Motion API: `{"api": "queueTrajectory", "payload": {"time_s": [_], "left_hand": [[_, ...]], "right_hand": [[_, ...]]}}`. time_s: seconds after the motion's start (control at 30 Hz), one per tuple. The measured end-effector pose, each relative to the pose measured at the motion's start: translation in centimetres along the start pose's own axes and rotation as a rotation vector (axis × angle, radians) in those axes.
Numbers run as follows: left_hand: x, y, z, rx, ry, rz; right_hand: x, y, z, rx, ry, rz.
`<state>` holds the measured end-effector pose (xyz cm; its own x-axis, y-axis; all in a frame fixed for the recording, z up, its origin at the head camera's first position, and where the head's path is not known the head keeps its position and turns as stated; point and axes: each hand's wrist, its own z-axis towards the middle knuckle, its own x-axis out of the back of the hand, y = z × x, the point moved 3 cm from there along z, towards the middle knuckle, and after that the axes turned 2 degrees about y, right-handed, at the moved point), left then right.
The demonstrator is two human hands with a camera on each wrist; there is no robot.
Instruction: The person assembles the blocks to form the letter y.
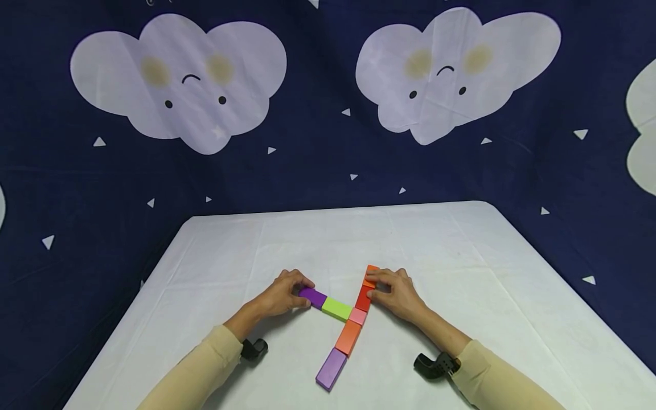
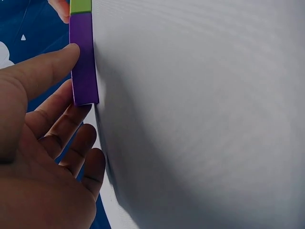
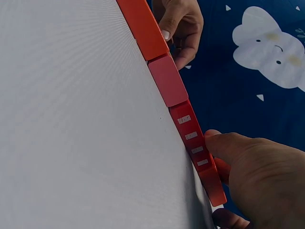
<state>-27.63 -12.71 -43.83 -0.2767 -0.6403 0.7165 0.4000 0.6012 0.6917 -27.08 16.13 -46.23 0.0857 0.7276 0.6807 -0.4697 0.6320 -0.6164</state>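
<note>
A branching line of coloured blocks lies on the white table. My left hand [image 1: 283,294] pinches the dark purple block [image 2: 85,62] at the end of the left branch, thumb on one side and fingers on the other. A lime green block [image 1: 336,309] joins it to the pink block [image 1: 357,316] at the junction. At the far arm, my right hand [image 1: 397,291] has its thumb at the red block [image 3: 191,136] and its fingers over the orange block [image 1: 370,275] at the tip. White rectangular marks show on the red block's side.
Towards me, an orange-red block [image 1: 348,338] and a light purple block [image 1: 331,369] continue the line from the pink one. The white table [image 1: 461,256] ends at a dark blue cloth [image 1: 318,165] with clouds. Black wrist cameras [image 1: 435,365] hang near the table surface.
</note>
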Motion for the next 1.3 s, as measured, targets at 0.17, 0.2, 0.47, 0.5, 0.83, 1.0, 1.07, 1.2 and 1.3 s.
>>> {"api": "queueTrajectory", "payload": {"time_s": [0.17,0.2,0.47,0.5,0.83,1.0,1.07,1.2,1.3], "left_hand": [[0.0,0.0,0.0,0.002,0.002,0.004],[0.0,0.0,0.0,0.004,0.002,0.004],[0.1,0.1,0.0,-0.003,0.004,0.006],[0.1,0.2,0.0,-0.004,0.004,0.004],[0.4,0.4,-0.1,0.064,0.029,-0.038],[0.7,0.2,-0.2,0.093,0.050,-0.067],[0.8,0.2,-0.3,0.107,0.061,-0.073],[1.4,0.5,-0.6,0.119,0.108,-0.093],[2.1,0.9,-0.9,0.110,0.170,-0.094]], "right_hand": [[0.0,0.0,0.0,0.002,-0.002,0.001],[0.0,0.0,0.0,0.000,-0.003,0.000],[0.0,0.0,0.1,0.004,0.000,0.003],[0.0,0.0,0.1,0.005,0.002,0.004],[0.0,0.1,0.2,0.008,0.008,0.004],[0.1,0.3,0.2,0.016,0.017,0.018],[0.1,0.4,0.2,0.015,0.019,0.025],[0.3,0.3,0.1,-0.020,0.021,0.044],[0.6,0.2,0.1,-0.066,0.034,0.066]]}}
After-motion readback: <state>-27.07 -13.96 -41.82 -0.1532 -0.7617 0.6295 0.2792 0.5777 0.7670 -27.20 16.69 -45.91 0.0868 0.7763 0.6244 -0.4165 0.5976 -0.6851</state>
